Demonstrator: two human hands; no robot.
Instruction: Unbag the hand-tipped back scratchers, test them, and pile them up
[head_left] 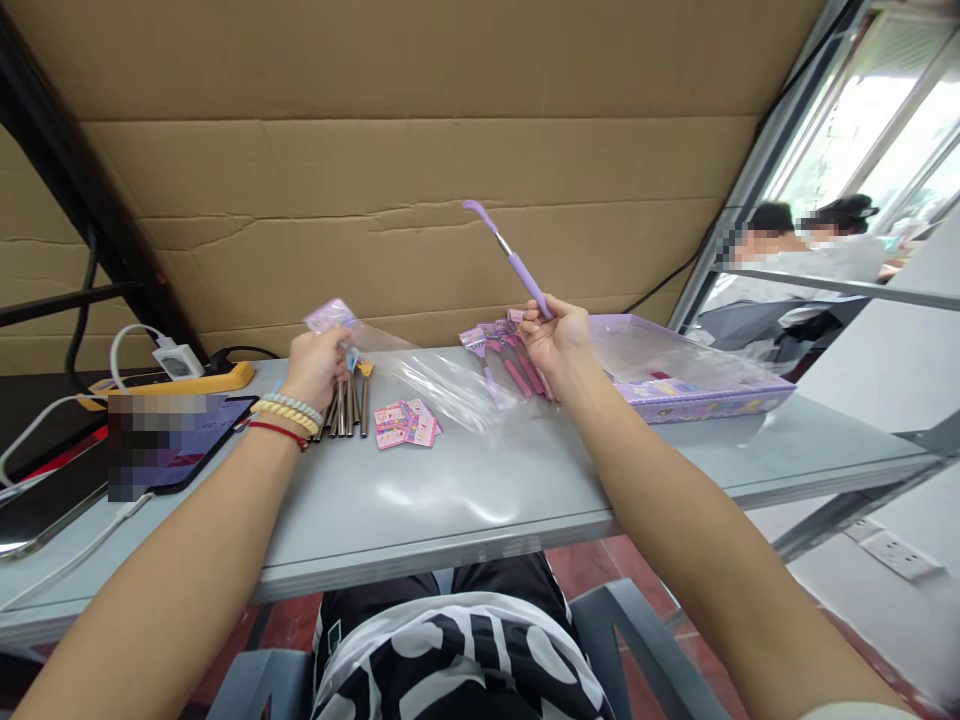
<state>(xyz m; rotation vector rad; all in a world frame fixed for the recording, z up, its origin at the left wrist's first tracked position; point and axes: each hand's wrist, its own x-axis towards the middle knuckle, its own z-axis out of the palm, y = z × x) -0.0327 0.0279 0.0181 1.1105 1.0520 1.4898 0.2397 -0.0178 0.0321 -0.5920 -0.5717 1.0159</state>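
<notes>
My right hand (556,345) is raised above the table, its fingers closed round the purple grip of a back scratcher (529,283). The scratcher's curved purple head points up and left, with a short metal shaft between. My left hand (321,362) pinches the top of a clear plastic bag (431,380) near its purple printed end. The bag trails to the right across the table. Below my left hand lie several metal-shafted back scratchers (365,400), with yellow and blue heads showing. Printed pink cards (407,423) lie beside them. Several bagged pink and purple scratchers (517,370) lie partly behind my right hand.
A purple printed display box (705,400) stands at the right. On the left are a phone (199,450), charging cables and a yellow power strip (225,378). Cardboard (420,160) backs the grey table (450,500). Other people sit beyond the frame at right.
</notes>
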